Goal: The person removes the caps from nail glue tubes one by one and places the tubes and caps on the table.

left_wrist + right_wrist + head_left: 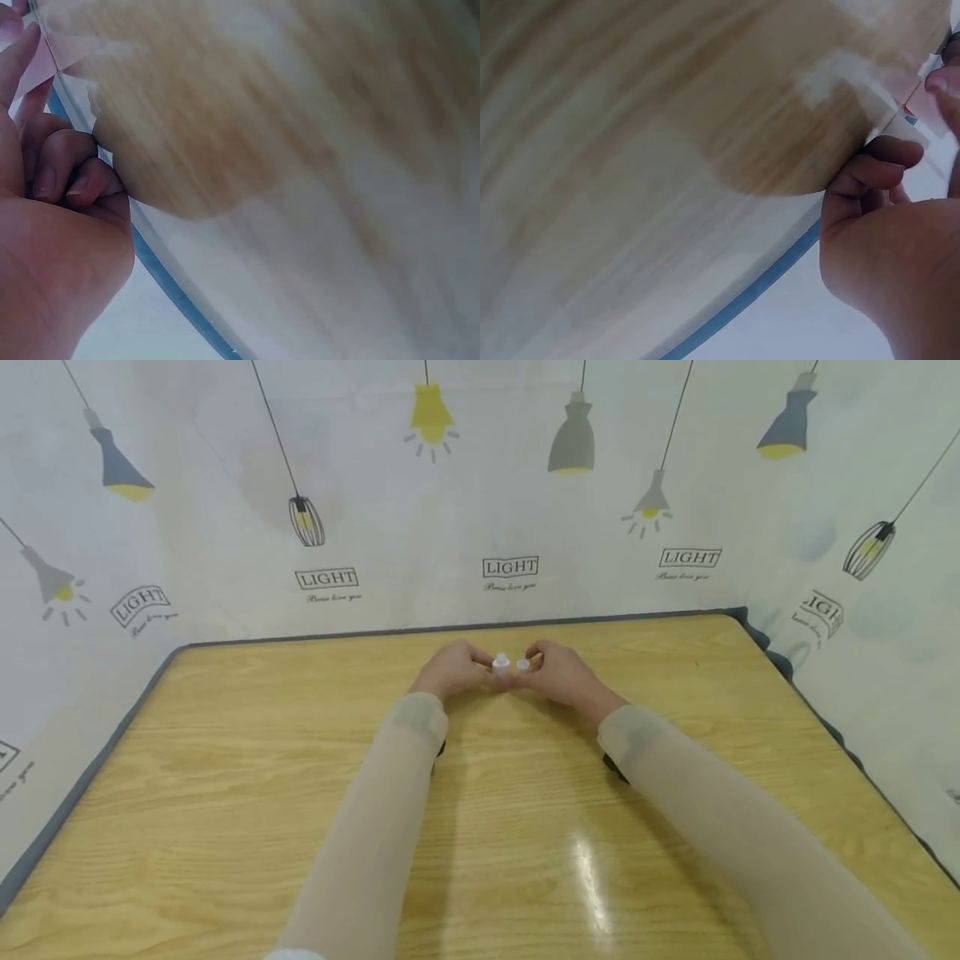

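Note:
Near the back edge of the table, my left hand grips a small white bottle with a narrow tip on top. It stands upright between thumb and fingers. Just to its right, my right hand pinches a small white cap, held apart from the bottle's tip. In the left wrist view the left hand has its lower fingers curled, and the bottle is mostly out of frame. A sliver of a whitish piece shows by the right hand in the right wrist view.
Both hands work over a glossy wooden table with a dark grey edge. Behind it and at both sides hangs a pale cloth printed with lamps. Light glares off the tabletop between the sleeved forearms.

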A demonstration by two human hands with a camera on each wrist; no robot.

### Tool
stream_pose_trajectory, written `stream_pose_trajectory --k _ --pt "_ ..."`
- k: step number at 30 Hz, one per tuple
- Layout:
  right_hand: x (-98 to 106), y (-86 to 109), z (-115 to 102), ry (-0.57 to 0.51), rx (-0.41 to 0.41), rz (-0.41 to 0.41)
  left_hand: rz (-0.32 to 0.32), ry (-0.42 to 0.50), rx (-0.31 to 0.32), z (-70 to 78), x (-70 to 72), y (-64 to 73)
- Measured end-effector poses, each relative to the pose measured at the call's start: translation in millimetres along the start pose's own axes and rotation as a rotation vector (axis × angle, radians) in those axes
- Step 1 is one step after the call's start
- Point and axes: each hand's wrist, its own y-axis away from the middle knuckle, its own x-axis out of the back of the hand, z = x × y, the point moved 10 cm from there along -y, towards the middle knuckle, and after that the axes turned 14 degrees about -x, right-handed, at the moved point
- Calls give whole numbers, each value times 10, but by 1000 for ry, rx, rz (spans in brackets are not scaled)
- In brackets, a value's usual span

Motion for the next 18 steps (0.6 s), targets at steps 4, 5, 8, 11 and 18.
stream_pose_trajectory --k 4,5,8,11,18 --pt "55 18 -27 24 -12 56 10 10 -11 -22 32 4" --pt "86 23 -45 24 -7 80 17 17 -18 -16 47 9" --pt "191 38 -97 -1 16 159 26 29 -19 -14 83 32" --pt "257 53 -113 -34 38 205 19 25 9 -47 74 59" --pt "291 75 -84 -29 69 245 25 15 42 -105 55 41"
